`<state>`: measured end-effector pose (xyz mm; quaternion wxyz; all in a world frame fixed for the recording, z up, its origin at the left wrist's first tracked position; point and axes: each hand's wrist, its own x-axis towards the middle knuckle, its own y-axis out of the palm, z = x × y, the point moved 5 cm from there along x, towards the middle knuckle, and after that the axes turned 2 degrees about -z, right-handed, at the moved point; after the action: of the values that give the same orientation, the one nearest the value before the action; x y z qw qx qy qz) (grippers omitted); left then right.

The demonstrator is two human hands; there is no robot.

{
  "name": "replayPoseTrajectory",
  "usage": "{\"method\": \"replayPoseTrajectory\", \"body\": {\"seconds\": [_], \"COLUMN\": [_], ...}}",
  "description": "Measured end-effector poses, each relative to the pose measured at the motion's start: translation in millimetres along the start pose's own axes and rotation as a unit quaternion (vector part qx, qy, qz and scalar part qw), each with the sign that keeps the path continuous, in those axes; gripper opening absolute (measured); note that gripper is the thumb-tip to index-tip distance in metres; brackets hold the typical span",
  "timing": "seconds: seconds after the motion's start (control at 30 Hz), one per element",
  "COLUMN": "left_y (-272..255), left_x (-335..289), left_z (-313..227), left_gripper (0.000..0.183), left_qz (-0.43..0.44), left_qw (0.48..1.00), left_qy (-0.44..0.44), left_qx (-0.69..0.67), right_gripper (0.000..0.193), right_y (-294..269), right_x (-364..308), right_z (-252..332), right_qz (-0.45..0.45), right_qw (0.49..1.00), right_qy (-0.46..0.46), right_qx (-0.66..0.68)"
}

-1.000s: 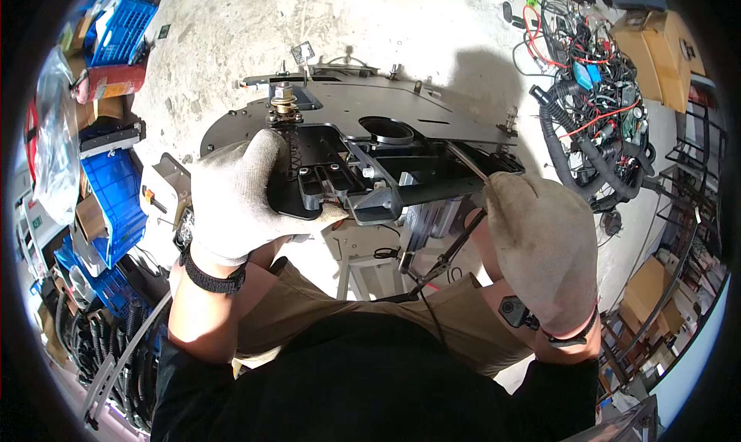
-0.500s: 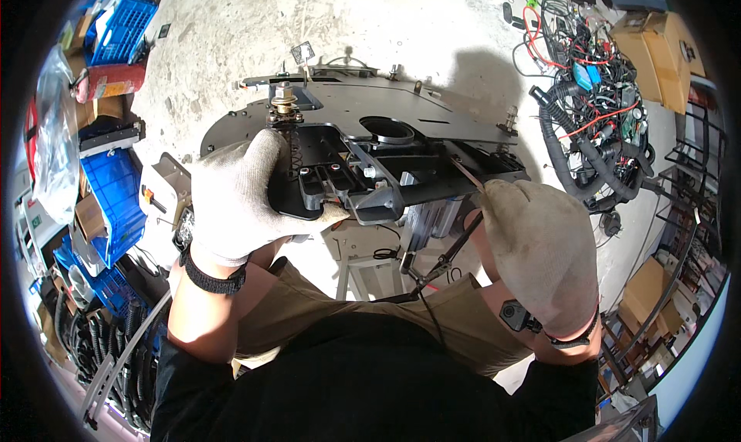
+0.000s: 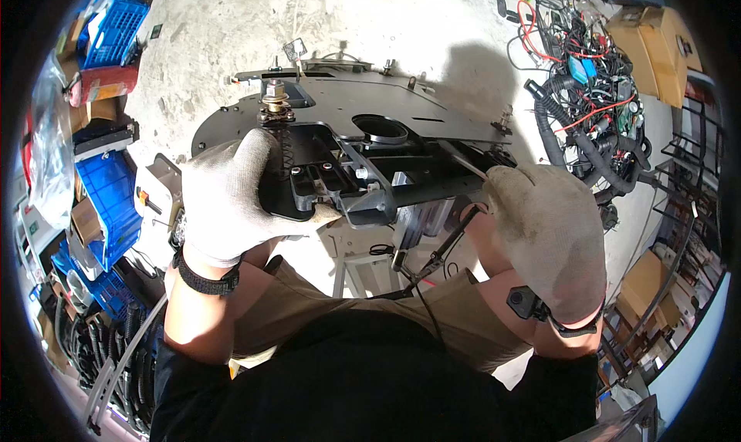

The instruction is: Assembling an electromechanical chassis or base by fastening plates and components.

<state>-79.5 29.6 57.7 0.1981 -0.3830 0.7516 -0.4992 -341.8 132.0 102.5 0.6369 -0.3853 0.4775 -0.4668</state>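
A black metal chassis [image 3: 324, 102] with a round opening is in front of me, raised above the floor. My left hand [image 3: 231, 191], in a pale knitted glove, grips its near left corner, thumb on top and fingers curled underneath. Just by that thumb stand a coil spring [image 3: 287, 153] and a large bolt with nuts [image 3: 275, 93]. My right hand [image 3: 548, 237], also gloved, is closed around a thin metal rod-like tool [image 3: 463, 163] at the chassis's right side. The tool's tip points left over the black frame; its handle is hidden in the glove.
A white stool-like stand [image 3: 356, 271] shows below the chassis. To the right lies a tangled heap of cables and hoses [image 3: 590, 95] beside a cardboard box [image 3: 656, 52]. Blue crates [image 3: 112, 199], a red cylinder [image 3: 104, 85] and black corrugated hoses [image 3: 127, 372] line the left.
The view has shifted slightly. More of the rod-like tool shows now, its tip lying farther left and up over the frame. My left hand keeps its grip on the corner.
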Motion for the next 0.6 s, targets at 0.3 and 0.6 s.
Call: {"method": "replayPoseTrajectory", "body": {"seconds": [0.3, 0.6], "left_y": [-1.3, 0.9], "left_x": [5.5, 2.1], "left_z": [-0.4, -2.8], "left_gripper": [0.073, 0.072], "left_qz": [0.003, 0.012], "left_qw": [1.0, 0.999], "left_qy": [-0.015, -0.024], "left_qx": [-0.027, -0.017], "right_gripper": [0.012, 0.008], "right_y": [-0.8, -1.8], "right_x": [-0.8, 6.3], "right_z": [0.4, -17.8], "right_qz": [-0.006, 0.021], "right_qw": [1.0, 0.998], "right_qy": [0.011, -0.051], "right_qx": [0.011, 0.01]}}
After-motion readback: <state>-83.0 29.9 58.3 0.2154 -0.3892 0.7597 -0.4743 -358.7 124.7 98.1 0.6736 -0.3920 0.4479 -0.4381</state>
